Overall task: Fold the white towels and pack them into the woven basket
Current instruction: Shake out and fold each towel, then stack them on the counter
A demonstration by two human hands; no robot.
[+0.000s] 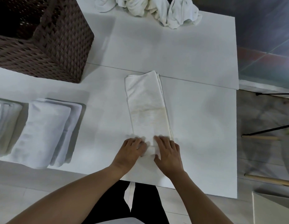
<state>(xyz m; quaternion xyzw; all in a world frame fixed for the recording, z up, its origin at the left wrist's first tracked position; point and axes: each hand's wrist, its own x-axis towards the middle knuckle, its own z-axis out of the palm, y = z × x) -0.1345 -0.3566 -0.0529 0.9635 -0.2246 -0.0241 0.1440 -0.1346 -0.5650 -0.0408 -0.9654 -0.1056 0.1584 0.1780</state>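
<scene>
Left hand (132, 148) and right hand (167, 150) lie flat, fingers spread, gripping nothing, on near end of long folded towel (147, 107); pinch both near corners, fold evenly toward far edge

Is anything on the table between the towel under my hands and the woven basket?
Nothing visible. The bare table lies between the long folded towel and the basket at the far left. The folded stacks sit nearer you, off that path.
</scene>
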